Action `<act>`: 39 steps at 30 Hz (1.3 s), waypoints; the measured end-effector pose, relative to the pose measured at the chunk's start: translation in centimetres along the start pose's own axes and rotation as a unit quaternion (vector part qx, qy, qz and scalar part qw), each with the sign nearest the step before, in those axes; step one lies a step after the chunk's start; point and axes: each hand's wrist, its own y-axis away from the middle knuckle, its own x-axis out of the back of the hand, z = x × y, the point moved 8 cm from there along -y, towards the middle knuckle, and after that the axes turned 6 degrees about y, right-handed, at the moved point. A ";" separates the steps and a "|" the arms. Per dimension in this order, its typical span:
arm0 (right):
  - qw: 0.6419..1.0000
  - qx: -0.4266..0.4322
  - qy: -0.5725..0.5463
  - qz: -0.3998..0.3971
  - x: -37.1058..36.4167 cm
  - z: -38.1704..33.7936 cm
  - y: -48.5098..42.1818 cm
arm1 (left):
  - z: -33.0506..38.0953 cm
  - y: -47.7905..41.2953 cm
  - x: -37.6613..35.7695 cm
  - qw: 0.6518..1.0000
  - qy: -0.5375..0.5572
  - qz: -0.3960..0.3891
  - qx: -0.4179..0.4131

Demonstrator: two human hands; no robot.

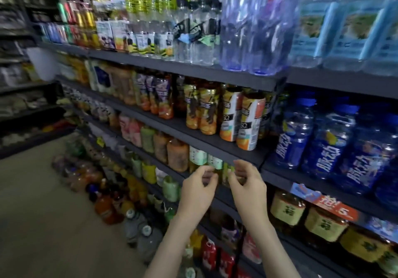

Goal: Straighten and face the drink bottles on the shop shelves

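Scanning from the left, you see the floor bottles [120, 202] standing in a loose, uneven crowd. Your left hand [197, 188] and right hand [249, 183] hover with fingers curled on either side of the green-labelled bottles [215, 162], below the dark shelf board [183, 130]. Whether either hand grips one cannot be told through the blur. Rightward, the blue bottles [327, 146] already look faced, so most of the work seems left.

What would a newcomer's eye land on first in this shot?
The left hand and right hand reach mid-frame toward pale green-labelled bottles under a dark shelf. Huge clear bluish plastic water bottles loom top right, above dark blue white-lettered drink bottles at right.
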 end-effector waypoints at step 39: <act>0.991 0.010 -0.064 -0.118 -82.8 -28.2 -27.5 | -39.4 -51.3 60.1 0.988 -0.010 0.113 0.104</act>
